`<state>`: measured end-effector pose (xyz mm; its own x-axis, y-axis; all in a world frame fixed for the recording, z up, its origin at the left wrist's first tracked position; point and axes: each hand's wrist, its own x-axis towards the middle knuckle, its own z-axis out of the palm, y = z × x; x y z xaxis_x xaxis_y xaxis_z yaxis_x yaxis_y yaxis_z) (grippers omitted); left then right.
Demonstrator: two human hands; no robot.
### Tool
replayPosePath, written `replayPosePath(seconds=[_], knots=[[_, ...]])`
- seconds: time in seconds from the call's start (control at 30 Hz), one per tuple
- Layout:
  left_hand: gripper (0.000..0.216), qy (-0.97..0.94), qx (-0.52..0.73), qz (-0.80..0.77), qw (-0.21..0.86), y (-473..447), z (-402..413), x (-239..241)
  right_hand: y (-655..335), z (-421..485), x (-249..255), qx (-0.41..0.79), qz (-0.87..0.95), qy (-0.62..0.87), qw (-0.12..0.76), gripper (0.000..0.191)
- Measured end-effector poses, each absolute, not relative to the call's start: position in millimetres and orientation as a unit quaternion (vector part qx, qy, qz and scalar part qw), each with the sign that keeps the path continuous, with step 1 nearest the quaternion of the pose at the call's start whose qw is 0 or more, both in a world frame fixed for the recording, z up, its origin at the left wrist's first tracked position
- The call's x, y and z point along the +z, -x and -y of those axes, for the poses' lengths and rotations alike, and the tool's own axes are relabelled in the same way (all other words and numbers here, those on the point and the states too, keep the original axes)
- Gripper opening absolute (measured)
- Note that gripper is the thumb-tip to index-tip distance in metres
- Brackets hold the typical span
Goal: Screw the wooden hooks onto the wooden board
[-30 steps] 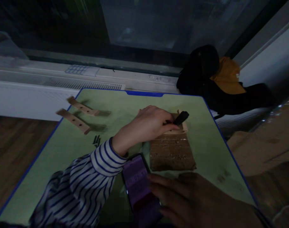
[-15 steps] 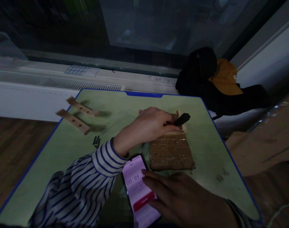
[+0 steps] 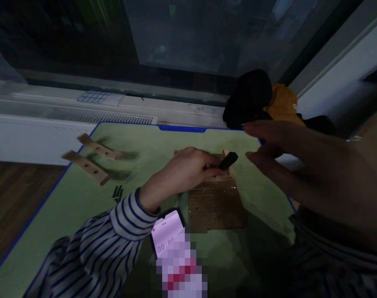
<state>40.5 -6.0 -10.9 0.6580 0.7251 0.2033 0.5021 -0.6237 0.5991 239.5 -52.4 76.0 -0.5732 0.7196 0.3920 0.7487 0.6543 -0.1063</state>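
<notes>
My left hand (image 3: 188, 167), in a striped sleeve, has its fingers closed round a black-handled tool (image 3: 229, 160); the tool's far end is hidden. Under these fingers lies a pale wooden piece (image 3: 227, 176) at the back edge of a brown block wrapped in shiny tape (image 3: 218, 205), mostly covered by the hand. My right hand (image 3: 318, 165) is raised at the right, slightly blurred, thumb and forefinger apart with nothing seen between them. Close to my left sleeve lie several dark screws (image 3: 117, 193).
Two curved wooden pieces, one farther (image 3: 99, 147) and one nearer (image 3: 87, 166), each with two holes, rest at the left of the green table (image 3: 151, 145). A lit phone (image 3: 168, 231) lies in front of the block. Behind stand a radiator (image 3: 27, 134) and a black bag (image 3: 249, 97).
My right hand has lifted off the phone and moved up and to the right. My left hand still holds the black-handled tool over the block. The view has shifted slightly.
</notes>
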Motion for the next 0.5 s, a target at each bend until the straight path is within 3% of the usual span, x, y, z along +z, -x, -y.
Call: replayPosePath(seconds=[0.13,0.5], knots=[[0.023,-0.867,0.206,-0.357,0.281,-40,6,-9,-237,33,65,0.012,0.924,0.334,0.189,0.032],[0.021,-0.872,0.174,-0.358,0.285,-36,-1,-13,-238,19,55,0.08,0.932,0.318,0.157,0.025]])
